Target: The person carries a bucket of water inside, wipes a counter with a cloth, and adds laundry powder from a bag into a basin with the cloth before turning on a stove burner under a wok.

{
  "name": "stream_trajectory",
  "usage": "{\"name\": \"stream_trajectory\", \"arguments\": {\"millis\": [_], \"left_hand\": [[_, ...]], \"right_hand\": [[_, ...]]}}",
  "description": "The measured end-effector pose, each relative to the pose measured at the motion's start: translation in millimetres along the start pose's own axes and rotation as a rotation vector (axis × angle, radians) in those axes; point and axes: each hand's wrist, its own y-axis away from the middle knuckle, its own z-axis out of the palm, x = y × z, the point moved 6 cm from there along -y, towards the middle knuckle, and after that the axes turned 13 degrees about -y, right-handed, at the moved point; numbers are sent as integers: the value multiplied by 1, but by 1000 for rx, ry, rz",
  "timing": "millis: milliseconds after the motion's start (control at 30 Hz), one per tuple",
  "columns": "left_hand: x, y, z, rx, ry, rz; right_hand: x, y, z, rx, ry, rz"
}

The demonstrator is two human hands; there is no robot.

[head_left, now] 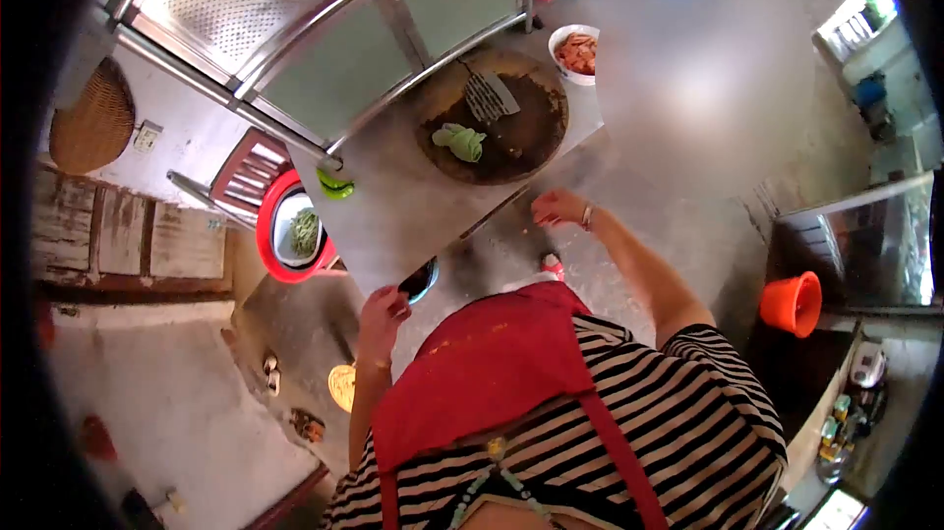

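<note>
Both forearms [634, 269] extend; right hand [559, 207] curled narrow; left hand [384, 311], grip I can't tell

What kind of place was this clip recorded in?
Probably a home kitchen: a round chopping board holds a pale green leafy vegetable and a slotted turner, and the person wears a red apron.

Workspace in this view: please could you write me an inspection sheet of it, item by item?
Surface: grey table, stained round board on it.
Things: cabbage and slotted tool on board; bowl of reddish pieces beside it.
Clutter: green thing near table edge; shoes on floor.
Hands: left hand near table edge, grip unclear; right hand near table edge, nothing seen in it.
Cables: nothing seen.
Surroundings: orange bucket, red basin.
</note>
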Motion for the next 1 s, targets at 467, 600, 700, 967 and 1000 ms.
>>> {"name": "stream_trajectory", "arguments": {"millis": [467,600,700,967,1000], "left_hand": [[133,-33,258,-271,-508,209],[155,-66,286,-363,-681,343],[185,-104,315,-324,-704,405],[216,-321,429,-539,-459,221],[217,-346,442,-510,-445,193]], "right_hand": [[-155,-134,74,122,1324,-536],[-153,-102,80,-231,1250,-694],[-117,-81,63,-3,764,-1186],[-88,66,-116,377,-337,-473],[-70,78,-132,497,-408,-455]]}}
